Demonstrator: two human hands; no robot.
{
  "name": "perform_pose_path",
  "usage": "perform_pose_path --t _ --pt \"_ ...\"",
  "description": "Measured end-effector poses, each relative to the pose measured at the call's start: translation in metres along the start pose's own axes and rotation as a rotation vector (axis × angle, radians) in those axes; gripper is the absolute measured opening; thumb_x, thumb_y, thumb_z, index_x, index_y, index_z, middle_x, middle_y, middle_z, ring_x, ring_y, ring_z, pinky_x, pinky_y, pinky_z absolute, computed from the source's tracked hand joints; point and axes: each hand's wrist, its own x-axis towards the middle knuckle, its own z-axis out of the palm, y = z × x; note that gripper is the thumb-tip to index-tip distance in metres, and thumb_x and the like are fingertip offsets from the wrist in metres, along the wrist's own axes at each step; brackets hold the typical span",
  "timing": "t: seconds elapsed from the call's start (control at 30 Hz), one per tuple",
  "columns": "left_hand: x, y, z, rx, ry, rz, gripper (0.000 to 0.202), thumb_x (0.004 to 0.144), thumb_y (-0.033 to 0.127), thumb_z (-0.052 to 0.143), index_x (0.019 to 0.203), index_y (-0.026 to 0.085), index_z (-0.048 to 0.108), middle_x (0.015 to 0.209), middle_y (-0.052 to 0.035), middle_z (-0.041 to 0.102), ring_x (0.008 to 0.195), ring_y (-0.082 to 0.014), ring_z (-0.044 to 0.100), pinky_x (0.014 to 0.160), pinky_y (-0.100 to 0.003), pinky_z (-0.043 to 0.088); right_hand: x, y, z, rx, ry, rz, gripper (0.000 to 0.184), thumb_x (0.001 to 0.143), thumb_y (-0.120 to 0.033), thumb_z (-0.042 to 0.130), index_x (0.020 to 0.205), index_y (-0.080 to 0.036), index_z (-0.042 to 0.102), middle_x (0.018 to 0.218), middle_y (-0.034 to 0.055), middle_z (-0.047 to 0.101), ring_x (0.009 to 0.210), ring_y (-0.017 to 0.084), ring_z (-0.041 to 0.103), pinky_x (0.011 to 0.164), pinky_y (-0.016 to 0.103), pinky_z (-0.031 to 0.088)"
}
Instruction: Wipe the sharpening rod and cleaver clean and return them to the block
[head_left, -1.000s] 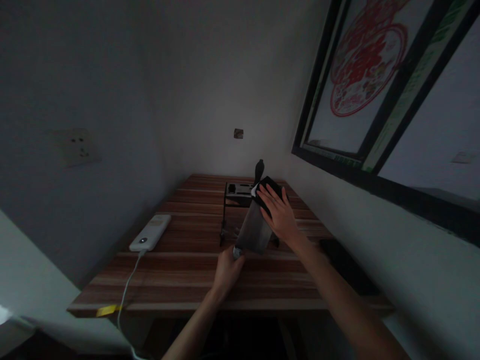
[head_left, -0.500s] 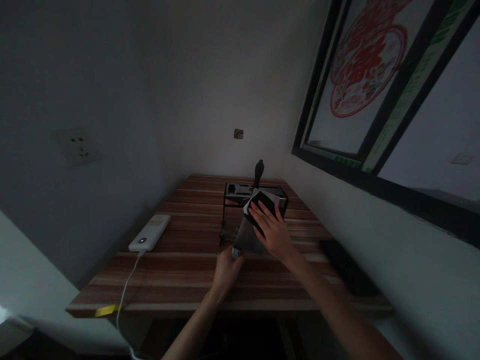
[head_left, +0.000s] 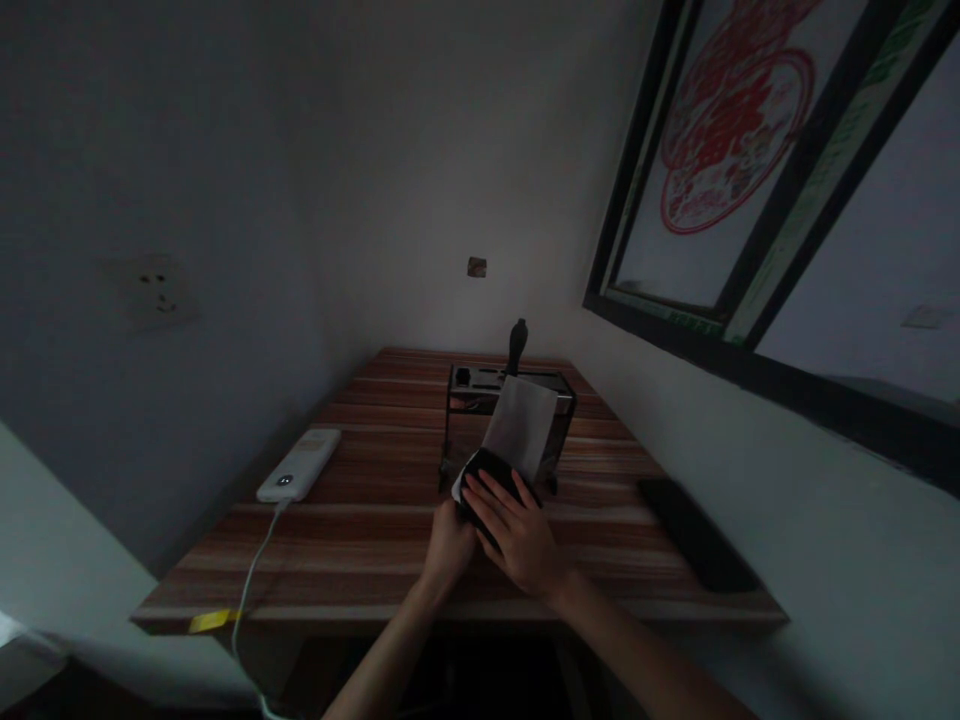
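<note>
My left hand (head_left: pixel 452 535) is closed around the handle end of a cleaver, most of the handle hidden in the fist. The wide, pale cleaver blade (head_left: pixel 523 420) points up and away, tilted slightly to the right. Against the blade's lower end, close to the handle, my right hand (head_left: pixel 517 540) holds a folded black cloth (head_left: pixel 491 472) with a white edge, fingers laid across it. Just behind the blade stands a metal-topped knife rack (head_left: pixel 480 378). From its slots rises a dark knife handle (head_left: pixel 517 342).
A white power bank (head_left: pixel 301 465) with a plugged-in cable (head_left: pixel 251 575) lies at the table's left. A flat black object (head_left: pixel 697 535) rests by the right edge. The striped wooden table (head_left: pixel 375 455) meets walls on both sides; a dark-framed window (head_left: pixel 667 325) is at right.
My right hand and the black cloth have slid down the blade toward me, from its far end to near the handle. The far part of the blade now shows. My left hand has stayed about in place.
</note>
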Motion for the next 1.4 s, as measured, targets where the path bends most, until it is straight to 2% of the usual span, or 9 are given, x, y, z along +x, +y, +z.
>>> perform_pose_path --t 0.17,0.43,0.73,1.07,1.4 --pt "-0.001 0.003 -0.002 0.015 0.001 0.012 0.020 0.068 0.017 0.045 0.076 0.009 0.061 0.072 -0.0070 0.067 0.065 -0.0175 0.060 0.055 -0.022 0.045 -0.002 -0.004 0.002 0.024 -0.001 -0.006 0.054 0.085 -0.018 0.039 0.136 -0.017 0.022 0.138 0.0044 0.034 0.131 0.019 0.019 0.107 0.049 0.015" --pt "-0.003 0.007 0.000 0.008 0.070 0.033 0.028 0.067 0.019 0.046 0.089 0.011 0.059 0.088 -0.0089 0.068 0.082 -0.0198 0.061 0.071 -0.027 0.048 -0.001 -0.004 -0.001 0.035 -0.014 -0.047 0.052 0.084 -0.020 0.038 0.135 -0.015 0.026 0.138 0.0056 0.033 0.131 0.019 0.020 0.107 0.048 0.018" --pt "-0.002 0.001 0.000 -0.016 0.053 0.057 0.033 0.068 0.020 0.046 0.097 0.011 0.058 0.097 -0.0098 0.066 0.089 -0.0197 0.060 0.078 -0.028 0.047 0.001 0.000 -0.004 0.024 -0.060 -0.062 0.051 0.085 -0.021 0.037 0.135 -0.016 0.027 0.141 0.0039 0.026 0.132 0.019 0.016 0.108 0.045 0.015" --pt "0.002 0.000 0.001 -0.002 -0.003 0.003 0.026 0.067 0.018 0.045 0.083 0.008 0.062 0.081 -0.0089 0.067 0.075 -0.0200 0.061 0.065 -0.027 0.048 0.010 0.010 -0.008 -0.008 -0.011 -0.060 0.052 0.084 -0.022 0.041 0.134 -0.020 0.028 0.139 0.0039 0.033 0.130 0.018 0.022 0.106 0.045 0.020" --pt "0.002 0.007 0.001 0.106 0.044 0.057 0.014 0.068 0.021 0.046 0.071 0.011 0.056 0.065 -0.0016 0.058 0.062 -0.0135 0.050 0.057 -0.021 0.040 0.023 0.027 -0.016 -0.077 0.017 -0.015 0.050 0.086 -0.026 0.039 0.134 -0.021 0.028 0.140 0.0019 0.031 0.131 0.017 0.020 0.106 0.044 0.019"
